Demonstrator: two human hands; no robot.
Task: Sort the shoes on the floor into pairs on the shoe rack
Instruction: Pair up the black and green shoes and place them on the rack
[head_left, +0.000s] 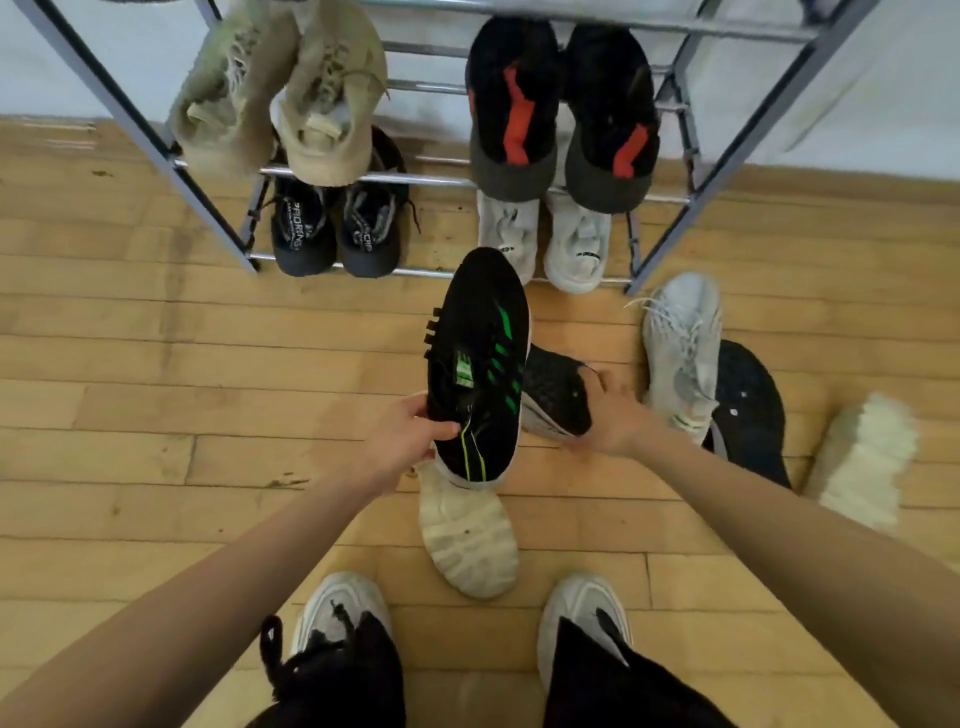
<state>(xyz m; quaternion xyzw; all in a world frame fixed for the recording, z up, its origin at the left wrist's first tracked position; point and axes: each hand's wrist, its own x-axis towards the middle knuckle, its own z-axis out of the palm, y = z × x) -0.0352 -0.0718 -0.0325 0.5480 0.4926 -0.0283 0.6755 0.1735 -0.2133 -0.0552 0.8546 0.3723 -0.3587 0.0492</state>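
We've got a black shoe with green stripes (478, 358) plus a yellow-green heel line, a black mesh shoe (558, 395) and a pale grey knit shoe (680, 348). The grey rack (426, 180) has a beige pair (280, 93), a black pair with orange-red patches (561, 114), a white-lettered black pair (337, 228) and a white pair (543, 239). The floor (156, 364) is honey-yellow wood.

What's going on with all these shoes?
A person's left grip holds a green-striped shoe up before the rack, which carries four pairs. Their right grip is on a black mesh shoe on the floor; whether it has closed is unclear. A grey shoe and an upturned white shoe lie loose nearby.
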